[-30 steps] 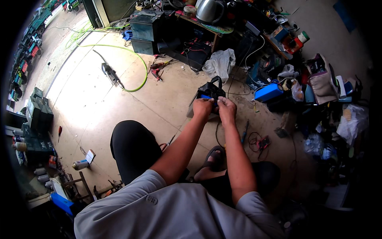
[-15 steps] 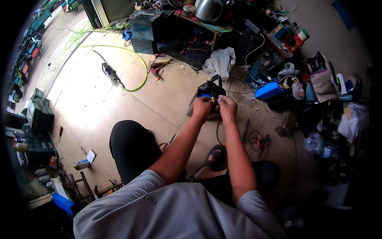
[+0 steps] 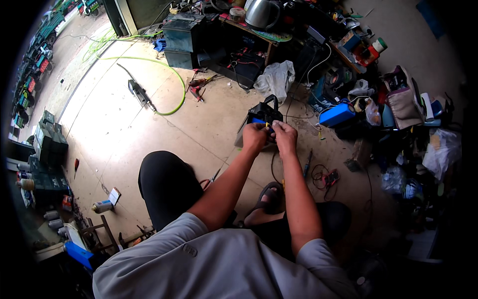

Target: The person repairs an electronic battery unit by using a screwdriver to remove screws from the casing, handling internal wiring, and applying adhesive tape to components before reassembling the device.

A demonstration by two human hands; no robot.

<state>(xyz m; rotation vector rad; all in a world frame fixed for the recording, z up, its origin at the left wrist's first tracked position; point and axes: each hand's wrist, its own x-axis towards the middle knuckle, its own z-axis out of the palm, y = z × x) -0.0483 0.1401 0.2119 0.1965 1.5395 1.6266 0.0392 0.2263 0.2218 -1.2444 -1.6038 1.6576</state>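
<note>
A black case (image 3: 257,110) with a raised loop handle stands on the floor in front of me, and a bit of blue shows inside it. Over its near side my two hands work close together. My left hand (image 3: 255,136) is closed in a pinch on a small yellow piece (image 3: 267,124), too small to name for certain. Beside it, almost touching, my right hand (image 3: 285,133) has its fingers pressed together; what they hold is too small and dark to make out. A dark cable (image 3: 273,162) runs down from the case toward my foot.
Right of my forearm lie a red multimeter (image 3: 329,177) with leads and a blue-handled tool (image 3: 307,162). Pliers (image 3: 210,180) lie by my left knee. A blue battery pack (image 3: 337,114) sits in clutter at right; a green hose (image 3: 182,82) curves across the floor.
Hands and case stay in nearly the same place. My fingers shift only slightly around the yellow piece, and the whole view moves a little.
</note>
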